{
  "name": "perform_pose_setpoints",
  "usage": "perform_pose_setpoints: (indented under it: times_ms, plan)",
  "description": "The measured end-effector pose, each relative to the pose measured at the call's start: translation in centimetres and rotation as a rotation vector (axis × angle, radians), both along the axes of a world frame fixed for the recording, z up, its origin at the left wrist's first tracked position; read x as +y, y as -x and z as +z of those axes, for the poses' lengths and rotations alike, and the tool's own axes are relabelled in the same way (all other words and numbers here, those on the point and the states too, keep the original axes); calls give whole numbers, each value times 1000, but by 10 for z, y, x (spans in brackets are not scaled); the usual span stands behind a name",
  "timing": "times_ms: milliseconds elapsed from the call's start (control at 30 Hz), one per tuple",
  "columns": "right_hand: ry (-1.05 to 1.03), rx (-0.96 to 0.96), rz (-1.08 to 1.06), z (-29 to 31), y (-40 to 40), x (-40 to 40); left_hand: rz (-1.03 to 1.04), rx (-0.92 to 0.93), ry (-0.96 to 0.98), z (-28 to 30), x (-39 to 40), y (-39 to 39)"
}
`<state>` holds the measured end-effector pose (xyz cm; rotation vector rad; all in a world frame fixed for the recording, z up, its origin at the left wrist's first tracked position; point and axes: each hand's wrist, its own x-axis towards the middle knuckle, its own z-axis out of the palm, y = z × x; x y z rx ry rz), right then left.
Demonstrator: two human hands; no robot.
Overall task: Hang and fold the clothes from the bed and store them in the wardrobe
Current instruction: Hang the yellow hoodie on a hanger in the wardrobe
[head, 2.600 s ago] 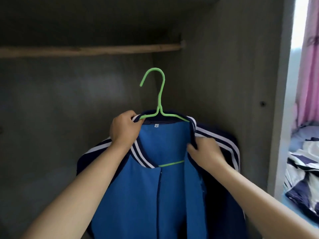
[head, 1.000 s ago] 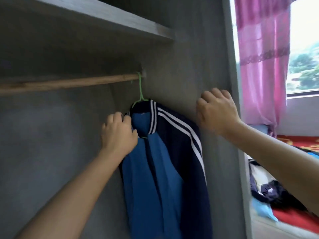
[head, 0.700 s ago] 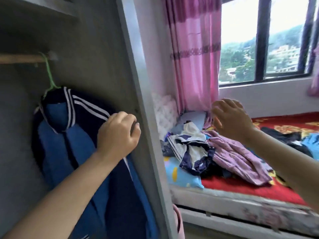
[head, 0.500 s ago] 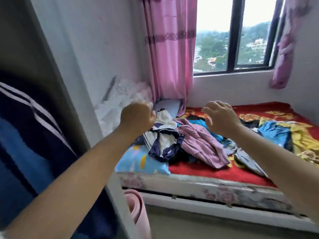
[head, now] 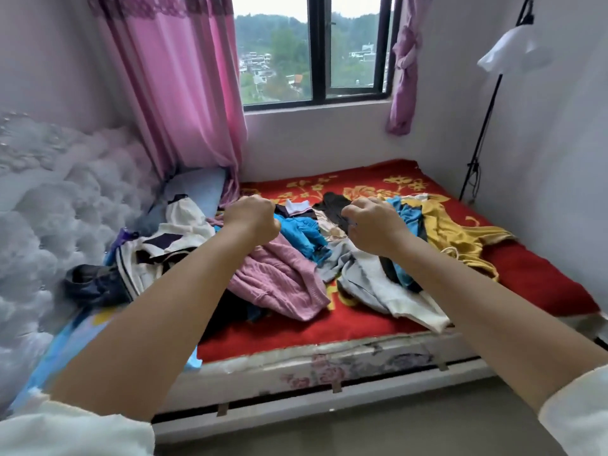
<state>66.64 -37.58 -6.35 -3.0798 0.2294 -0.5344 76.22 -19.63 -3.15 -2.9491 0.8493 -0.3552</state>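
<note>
Left hand (head: 251, 218) and right hand (head: 373, 225) hover above the clothes pile (head: 279, 258), fingers curled, grasping nothing. Pile lies mid-bed (head: 543, 278), toward the front edge.

window (head: 312, 47): daylight | pink curtain (head: 174, 80): left | floor lamp (head: 487, 93): right wall | padded headboard (head: 49, 199)
</note>
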Motion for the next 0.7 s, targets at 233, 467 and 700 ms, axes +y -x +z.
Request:
perform_pose_setpoints:
  times_ms: [233, 467, 700]
  plan:
    - [-136, 186, -157, -33, -96, -99, -6, 230, -80, -53, -79, -138]
    - [-388, 387, -334, -118, -150, -200, 18, 518, -162, -141, -152, -217]
    - [-626, 608, -467, -218, -212, -306, 98, 722, -170, -225, -231, -274]
